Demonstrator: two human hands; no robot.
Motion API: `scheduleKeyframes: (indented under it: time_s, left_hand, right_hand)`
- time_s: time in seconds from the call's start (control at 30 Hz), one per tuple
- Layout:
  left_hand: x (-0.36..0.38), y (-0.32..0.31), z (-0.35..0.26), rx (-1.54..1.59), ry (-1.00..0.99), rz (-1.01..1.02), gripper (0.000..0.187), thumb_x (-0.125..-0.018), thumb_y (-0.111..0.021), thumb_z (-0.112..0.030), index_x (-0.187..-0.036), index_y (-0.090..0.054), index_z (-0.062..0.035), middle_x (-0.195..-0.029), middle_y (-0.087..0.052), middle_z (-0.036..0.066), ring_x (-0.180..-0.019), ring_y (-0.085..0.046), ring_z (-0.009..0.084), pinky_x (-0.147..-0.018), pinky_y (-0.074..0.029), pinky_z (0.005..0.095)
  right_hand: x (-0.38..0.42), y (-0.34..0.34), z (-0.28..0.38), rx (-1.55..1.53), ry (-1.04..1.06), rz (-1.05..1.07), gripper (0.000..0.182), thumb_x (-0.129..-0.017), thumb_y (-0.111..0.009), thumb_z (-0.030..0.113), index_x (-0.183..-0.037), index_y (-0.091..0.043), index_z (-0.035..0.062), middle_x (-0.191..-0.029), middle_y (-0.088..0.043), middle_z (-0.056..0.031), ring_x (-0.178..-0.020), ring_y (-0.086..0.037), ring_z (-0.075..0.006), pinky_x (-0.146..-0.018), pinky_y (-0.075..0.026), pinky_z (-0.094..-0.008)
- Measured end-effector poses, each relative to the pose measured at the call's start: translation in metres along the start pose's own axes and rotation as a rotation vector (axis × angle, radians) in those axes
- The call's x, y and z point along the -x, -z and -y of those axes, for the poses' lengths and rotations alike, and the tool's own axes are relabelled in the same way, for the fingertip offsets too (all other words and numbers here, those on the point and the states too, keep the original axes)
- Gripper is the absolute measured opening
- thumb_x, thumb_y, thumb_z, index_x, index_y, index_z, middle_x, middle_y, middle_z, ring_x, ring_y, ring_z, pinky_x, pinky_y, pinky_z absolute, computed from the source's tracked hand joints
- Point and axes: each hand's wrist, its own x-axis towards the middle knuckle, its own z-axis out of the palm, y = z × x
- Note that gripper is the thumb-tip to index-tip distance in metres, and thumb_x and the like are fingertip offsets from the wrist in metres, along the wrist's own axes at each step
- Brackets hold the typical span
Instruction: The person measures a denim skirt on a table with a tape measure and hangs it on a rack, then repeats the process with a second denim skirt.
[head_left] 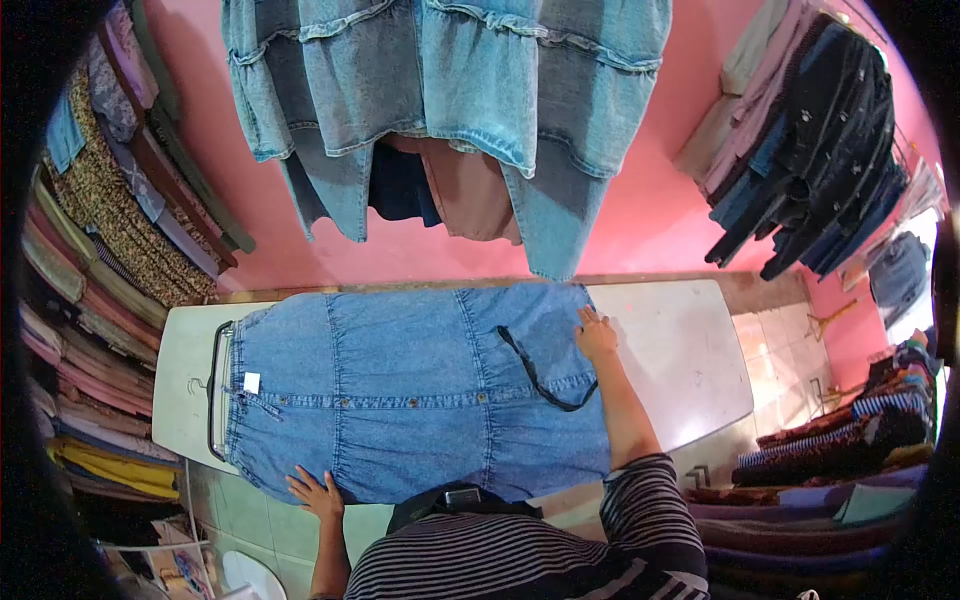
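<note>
I see the denim skirt [410, 395] spread flat across the tabletop [680, 350]: soft, floppy, fairly heavy, I judge, best gripped at hem or waistband. My left hand [318, 494] and right hand [596, 335] press it open-palmed, well apart.

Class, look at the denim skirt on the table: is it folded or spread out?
Spread out. The denim skirt lies flat across the table, still on its hanger, both hands pressing its edges.
</note>
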Motion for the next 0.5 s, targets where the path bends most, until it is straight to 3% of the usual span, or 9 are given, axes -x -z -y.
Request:
scheduleKeyframes:
  time_s: [0.13, 0.27, 0.3, 0.37, 0.5]
  left_hand:
    - [0.001, -0.01, 0.002, 0.035, 0.009, -0.037, 0.069, -0.084, -0.036, -0.052, -0.138, -0.009, -0.0185, -0.142, 0.003, 0.016, -0.129, -0.001, 0.0405, -0.093, -0.013, 0.0645]
    - [-0.002, -0.019, 0.005, 0.026, -0.001, -0.051, 0.07, -0.083, -0.04, -0.049, -0.138, -0.009, -0.0177, -0.141, 0.003, 0.018, -0.128, 0.0, 0.0426, -0.094, -0.013, 0.0625]
    - [-0.004, -0.021, 0.006, 0.043, -0.027, -0.07, 0.071, -0.083, -0.042, -0.048, -0.137, -0.009, -0.0174, -0.141, 0.003, 0.019, -0.128, 0.0, 0.0434, -0.095, -0.013, 0.0619]
    - [-0.005, -0.025, 0.007, 0.048, -0.039, -0.091, 0.072, -0.082, -0.044, -0.047, -0.137, -0.009, -0.0171, -0.141, 0.003, 0.019, -0.127, 0.0, 0.044, -0.095, -0.013, 0.0618]
    - [-0.001, -0.026, 0.0, 0.085, -0.085, -0.13, 0.076, -0.079, -0.048, -0.047, -0.137, -0.01, -0.0164, -0.141, 0.003, 0.02, -0.127, 0.001, 0.0448, -0.095, -0.013, 0.0622]
  right_hand:
    - [-0.038, -0.025, 0.003, 0.227, 0.068, 0.25, 0.051, -0.085, -0.04, 0.028, -0.133, -0.024, 0.0254, -0.139, -0.023, 0.0059, -0.116, -0.037, -0.0339, -0.089, -0.041, -0.0414]
    - [-0.036, -0.067, -0.016, 0.287, 0.01, 0.137, 0.051, -0.086, -0.032, 0.025, -0.135, -0.018, 0.0311, -0.141, -0.019, 0.0077, -0.117, -0.035, -0.0354, -0.091, -0.039, -0.0409]
    - [-0.028, -0.058, -0.013, 0.285, 0.028, 0.149, 0.051, -0.086, -0.032, 0.025, -0.135, -0.018, 0.0311, -0.141, -0.019, 0.0077, -0.117, -0.035, -0.0354, -0.091, -0.039, -0.0409]
    - [-0.011, -0.012, 0.0, 0.201, -0.147, 0.261, 0.051, -0.086, -0.032, 0.024, -0.135, -0.018, 0.0313, -0.141, -0.018, 0.0077, -0.117, -0.034, -0.0365, -0.093, -0.037, -0.0408]
    - [-0.025, -0.021, -0.021, 0.216, -0.165, 0.265, 0.051, -0.086, -0.033, 0.027, -0.135, -0.019, 0.0299, -0.141, -0.018, 0.0077, -0.117, -0.036, -0.0334, -0.094, -0.036, -0.0383]
